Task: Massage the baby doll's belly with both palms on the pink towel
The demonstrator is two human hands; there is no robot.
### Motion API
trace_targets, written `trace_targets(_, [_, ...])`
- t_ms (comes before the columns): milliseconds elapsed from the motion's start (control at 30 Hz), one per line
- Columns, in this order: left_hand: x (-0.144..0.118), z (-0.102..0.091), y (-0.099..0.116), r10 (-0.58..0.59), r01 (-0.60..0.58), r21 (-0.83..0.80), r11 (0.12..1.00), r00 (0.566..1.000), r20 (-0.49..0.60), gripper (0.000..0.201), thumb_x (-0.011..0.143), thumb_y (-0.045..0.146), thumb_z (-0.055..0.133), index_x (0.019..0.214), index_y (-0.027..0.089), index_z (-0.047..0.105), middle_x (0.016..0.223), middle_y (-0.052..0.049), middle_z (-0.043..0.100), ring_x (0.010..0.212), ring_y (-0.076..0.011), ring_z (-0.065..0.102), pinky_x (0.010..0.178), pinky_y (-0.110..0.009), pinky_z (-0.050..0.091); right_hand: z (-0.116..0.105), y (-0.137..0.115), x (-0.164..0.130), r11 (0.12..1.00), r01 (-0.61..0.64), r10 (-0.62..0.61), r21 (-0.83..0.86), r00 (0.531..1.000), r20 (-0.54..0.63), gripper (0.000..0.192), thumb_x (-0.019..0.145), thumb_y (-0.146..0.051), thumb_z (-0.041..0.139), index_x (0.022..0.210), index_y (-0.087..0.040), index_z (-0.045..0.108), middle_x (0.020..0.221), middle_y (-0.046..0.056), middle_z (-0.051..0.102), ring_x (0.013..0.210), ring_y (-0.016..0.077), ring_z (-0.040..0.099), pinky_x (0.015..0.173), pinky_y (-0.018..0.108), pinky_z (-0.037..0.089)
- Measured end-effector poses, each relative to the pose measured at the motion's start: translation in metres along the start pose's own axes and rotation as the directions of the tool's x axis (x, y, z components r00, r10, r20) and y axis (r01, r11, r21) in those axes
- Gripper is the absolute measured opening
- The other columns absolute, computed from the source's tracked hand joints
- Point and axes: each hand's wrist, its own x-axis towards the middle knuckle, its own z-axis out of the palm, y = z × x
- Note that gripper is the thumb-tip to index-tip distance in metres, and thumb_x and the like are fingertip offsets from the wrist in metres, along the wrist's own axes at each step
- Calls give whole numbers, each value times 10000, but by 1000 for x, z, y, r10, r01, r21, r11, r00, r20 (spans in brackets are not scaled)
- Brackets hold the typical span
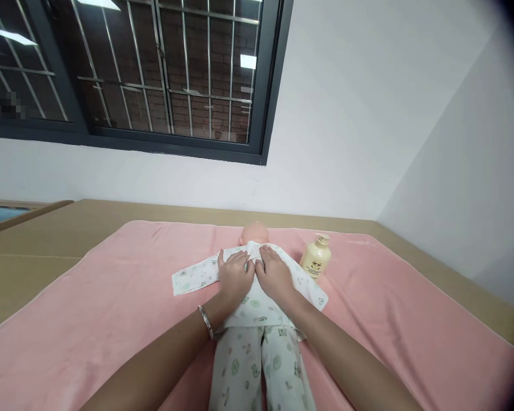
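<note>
Hands (255, 274) flat, side by side (palms down) on doll's chest (257, 299)

A dark-framed window (154, 74) with metal bars fills the far left wall, brick showing behind and ceiling lights reflected in the glass. White walls (368, 114) meet in the far right corner. A tan wooden worktop (34, 245) stretches below.

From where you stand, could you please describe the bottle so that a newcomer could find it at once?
Start at the pink blanket spread over the table. On it lies a doll in printed pyjamas, and the bottle stands upright just right of the doll's head. It is the only container there: cream-yellow, with a pump top and a small dark print.
</note>
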Motion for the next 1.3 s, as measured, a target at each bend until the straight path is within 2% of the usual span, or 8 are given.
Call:
trace_targets(300, [2, -2, 2, -102, 101, 15, 995, 990, 101, 273, 867, 186, 459, 997, 205, 698, 1167, -71, 705, 1189, -228, 594, 1183, -560, 129, -4, -14, -17, 979, 44, -45, -200, 999, 2, 399, 963, -245, 361, 1251, -112, 604, 1297, 138, 599, 1250, 253, 529, 1027, 354, 415])
trace_targets(500, [5, 4, -3, -159, 147, 75, 986, 968, 196, 395, 902, 233, 394, 1231, 188, 609, 1372, -101, 569, 1353, -247, 444, 1176, -589, 162, -13, -10, -8, 993, 28, -26, -115, 999, 18, 332, 952, -249, 379, 1075, -171, 677, 1160, 102, 674, 1133, 238, 602, 947, 333, 461])
trace_targets(667, [5, 7, -4, -186, 168, 91, 981, 954, 236, 441, 909, 245, 379, 1316, 199, 542, 1446, -86, 495, 1400, -260, 374, 1179, -627, 122, 1, 15, 11, 996, 46, -48, 82, 999, 25, 461, 974, -288, 361, 1362, -90, 513, 1432, 125, 482, 1372, 221, 393, 1141, 341, 306])
trace_targets(767, [5, 8, -5, -176, 160, 89, 983, 956, 234, 438, 911, 236, 377, 1315, 200, 542, 1439, -86, 503, 1397, -258, 378, 1180, -629, 120, 9, 22, 13, 991, 37, -41, 126, 999, 29, 508, 977, -295, 343, 1412, -56, 453, 1477, 140, 419, 1409, 229, 331, 1178, 363, 250])
trace_targets(933, [5, 10, -8, -87, 72, 85, 994, 977, 193, 414, 908, 210, 397, 1281, 166, 571, 1393, -111, 548, 1358, -284, 433, 1164, -646, 182, 11, 21, 11, 989, 37, -41, 146, 999, 20, 515, 969, -293, 340, 1411, -58, 460, 1472, 139, 425, 1405, 243, 336, 1178, 385, 260])
trace_targets(1100, [3, 13, -12, 155, -157, 46, 987, 987, 48, 324, 904, 151, 408, 1073, 140, 684, 1188, -115, 689, 1173, -226, 611, 1094, -425, 435, 12, 23, 11, 987, 44, -45, 152, 999, 0, 510, 963, -284, 343, 1398, -54, 477, 1462, 147, 437, 1393, 246, 356, 1176, 388, 267])
trace_targets(1200, [0, 14, -12, 206, -204, 41, 978, 976, -64, 274, 892, 145, 436, 898, 168, 709, 1031, -91, 742, 1041, -216, 678, 988, -369, 524, 15, 26, 10, 986, 58, -56, 158, 998, -19, 504, 962, -282, 347, 1393, -58, 484, 1453, 153, 447, 1388, 242, 365, 1172, 391, 276])
trace_targets(1300, [-1, 13, -10, 189, -187, 34, 982, 979, -77, 262, 887, 152, 446, 858, 192, 703, 1006, -67, 749, 1023, -209, 685, 964, -356, 536, 16, 27, 11, 986, 58, -54, 155, 998, -27, 499, 960, -283, 350, 1390, -72, 488, 1448, 145, 455, 1383, 235, 373, 1168, 389, 283])
